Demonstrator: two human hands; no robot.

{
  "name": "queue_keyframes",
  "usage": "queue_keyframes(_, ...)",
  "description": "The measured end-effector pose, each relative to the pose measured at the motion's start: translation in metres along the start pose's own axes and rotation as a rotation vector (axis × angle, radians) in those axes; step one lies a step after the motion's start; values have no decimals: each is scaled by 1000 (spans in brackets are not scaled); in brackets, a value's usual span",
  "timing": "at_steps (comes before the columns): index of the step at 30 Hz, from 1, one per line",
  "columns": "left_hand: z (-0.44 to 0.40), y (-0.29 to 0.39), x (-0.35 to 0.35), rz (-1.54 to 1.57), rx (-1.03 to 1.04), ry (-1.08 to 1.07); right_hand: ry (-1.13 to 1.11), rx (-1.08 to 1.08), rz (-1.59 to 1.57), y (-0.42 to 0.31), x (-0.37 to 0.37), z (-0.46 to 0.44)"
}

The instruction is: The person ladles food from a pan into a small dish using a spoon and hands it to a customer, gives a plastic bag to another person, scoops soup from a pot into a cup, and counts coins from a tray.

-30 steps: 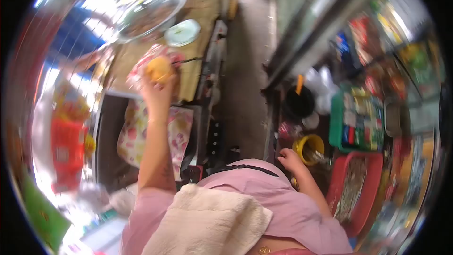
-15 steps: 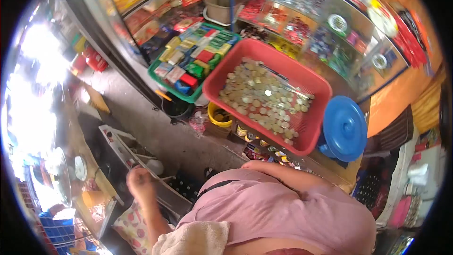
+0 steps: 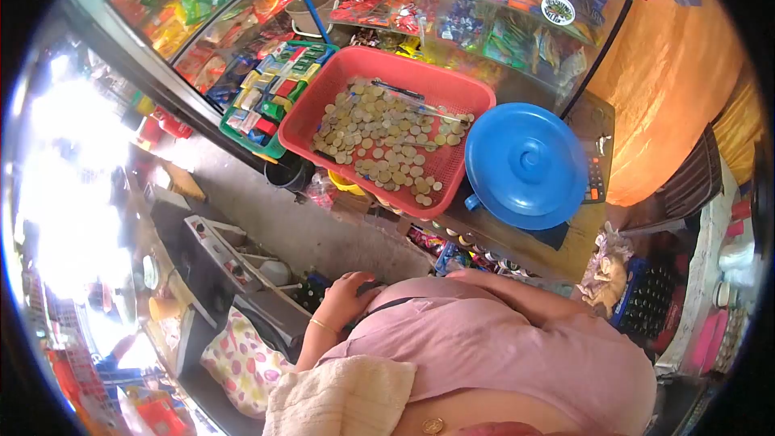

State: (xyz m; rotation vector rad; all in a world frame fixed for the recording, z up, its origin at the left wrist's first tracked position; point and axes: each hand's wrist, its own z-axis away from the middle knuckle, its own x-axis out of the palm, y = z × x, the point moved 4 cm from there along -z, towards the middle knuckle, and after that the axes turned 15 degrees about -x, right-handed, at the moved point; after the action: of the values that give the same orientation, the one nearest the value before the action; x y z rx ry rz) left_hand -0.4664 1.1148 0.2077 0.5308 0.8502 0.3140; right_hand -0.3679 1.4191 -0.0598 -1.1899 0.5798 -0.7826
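Note:
My left hand is low beside my belly, a thin bracelet on its wrist, with its fingers stretched loosely toward my waist. I see nothing held in it, though a dark patch lies under the fingers. My right hand shows only as an edge beyond my shirt; its fingers are hidden. Ahead of both hands stands a red plastic basket, with many loose coins, a dark pen and a clear-looking stick inside. A round blue lid with a knob sits at its right.
Left of the basket is a green tray of small packs. Behind stands a glass display case with packets. A calculator lies beyond the lid. An orange cat rests at right. A stove-like appliance stands lower left.
My left hand has moved right, from out at the side to beside my belly. The view has turned, so the basket and lid appear farther left. Neither hand touches the coins.

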Motion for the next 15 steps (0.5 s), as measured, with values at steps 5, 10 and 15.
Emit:
queue_keyframes(5,17,-48,30,107,48,55,0,-54,207,-40,4,8)
queue_keyframes(10,27,-143,81,-257,60,112,24,36,266,-47,26,6)
queue_keyframes(15,130,-137,80,-116,-240,114,-180,-1,253,-45,102,6)
